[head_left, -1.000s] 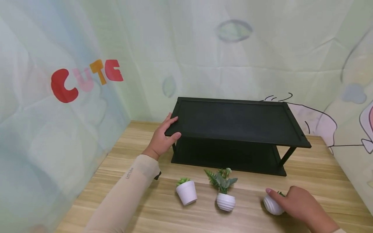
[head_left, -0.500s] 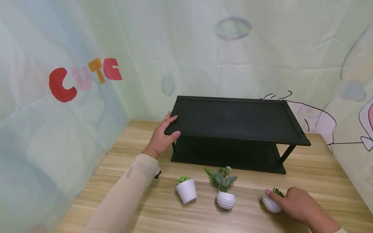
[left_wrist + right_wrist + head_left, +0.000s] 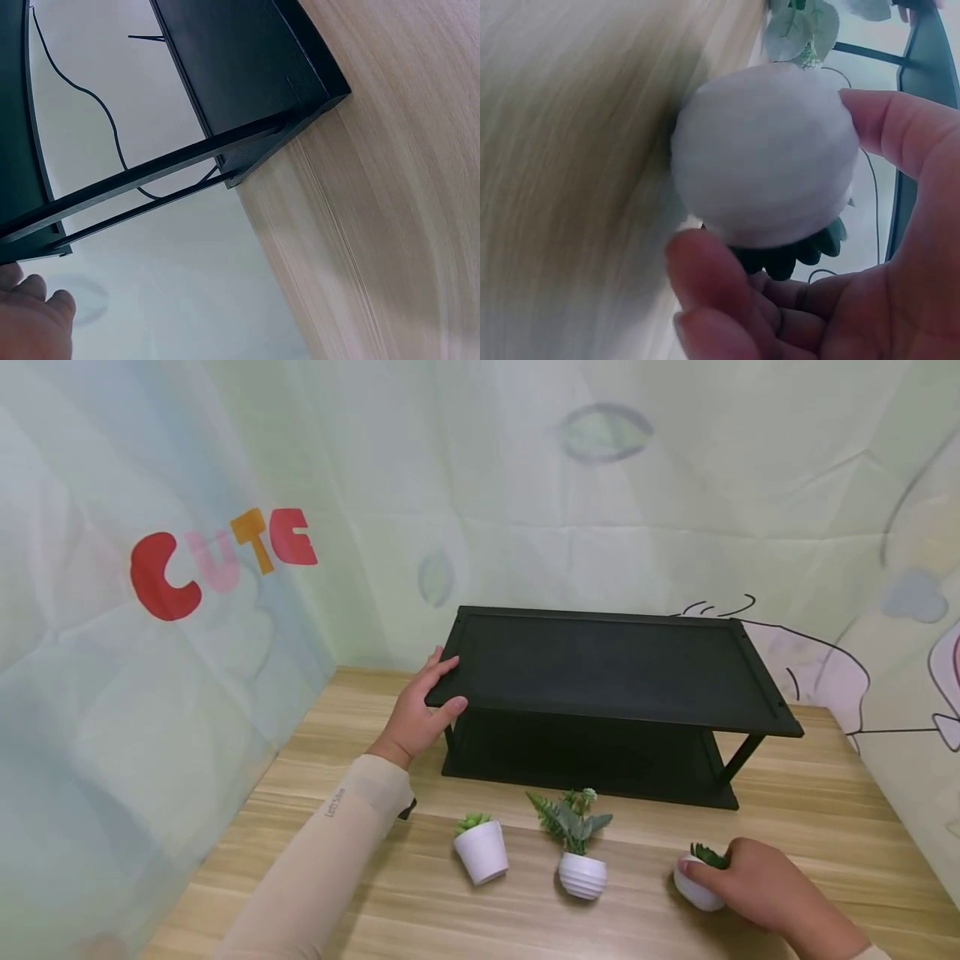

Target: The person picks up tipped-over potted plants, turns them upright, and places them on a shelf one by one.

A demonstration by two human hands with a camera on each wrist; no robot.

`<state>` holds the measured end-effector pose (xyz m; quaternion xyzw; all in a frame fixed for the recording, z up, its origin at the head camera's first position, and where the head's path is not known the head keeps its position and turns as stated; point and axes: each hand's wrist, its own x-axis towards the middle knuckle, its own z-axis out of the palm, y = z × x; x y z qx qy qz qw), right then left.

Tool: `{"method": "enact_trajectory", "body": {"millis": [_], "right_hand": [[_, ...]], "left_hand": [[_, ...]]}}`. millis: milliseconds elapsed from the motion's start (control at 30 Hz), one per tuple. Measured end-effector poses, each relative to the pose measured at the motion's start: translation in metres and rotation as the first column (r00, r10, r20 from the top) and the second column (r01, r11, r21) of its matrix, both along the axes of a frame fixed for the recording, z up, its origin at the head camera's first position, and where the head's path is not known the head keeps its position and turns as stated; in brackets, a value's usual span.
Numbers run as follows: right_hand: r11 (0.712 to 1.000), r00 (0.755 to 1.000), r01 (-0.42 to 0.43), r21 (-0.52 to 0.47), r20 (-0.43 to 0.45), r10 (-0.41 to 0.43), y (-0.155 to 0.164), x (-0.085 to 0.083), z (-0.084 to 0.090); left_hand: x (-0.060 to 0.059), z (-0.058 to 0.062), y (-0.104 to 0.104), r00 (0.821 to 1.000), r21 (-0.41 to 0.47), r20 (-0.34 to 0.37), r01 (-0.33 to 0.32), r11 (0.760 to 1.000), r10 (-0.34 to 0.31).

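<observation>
1. Head view: a small rounded white pot with short dark green leaves (image 3: 697, 893) is held in the right hand (image 3: 757, 885), with the thumb seen laid along its near side, low over the pale wood-grain bench (image 3: 420, 927). Whether the bench is touched by its base cannot be told.

2. Over on the other side, the left front corner of a black two-tier rectangular shelf (image 3: 600, 668) is covered by the left hand (image 3: 416, 714), thumb and forefinger spread wide apart on the top board. Between the hands, two more are lined up on the bench: a tapered white pot with a light green succulent (image 3: 482, 853) and a ribbed white pot with leafy green sprigs (image 3: 582, 877), both untouched.

3. Left wrist view: the shelf's end posts are shown close up, with the left hand's fingertips caught at the end of one board.

4. Right wrist view: the rounded pot is framed between thumb and fingers, its dark leaves turned toward the palm. The shelf is glimpsed beyond.
</observation>
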<state>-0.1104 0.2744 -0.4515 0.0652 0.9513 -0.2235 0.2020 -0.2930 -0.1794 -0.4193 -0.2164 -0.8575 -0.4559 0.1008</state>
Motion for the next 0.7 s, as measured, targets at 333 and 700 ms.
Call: {"method": "enact_trajectory", "body": {"millis": [333, 700], "right_hand": [[1.000, 1.000, -0.001, 0.000, -0.001, 0.001, -0.0053, -0.0045, 0.0025], [1.000, 1.000, -0.007, -0.025, -0.003, 0.007, -0.0088, -0.0032, -0.0032]], "left_hand": [[0.0003, 0.0007, 0.0001, 1.000, 0.008, 0.000, 0.000, 1.000, 0.001], [-0.0005, -0.0003, 0.0000, 1.000, 0.005, 0.000, 0.001, 1.000, -0.001]]}}
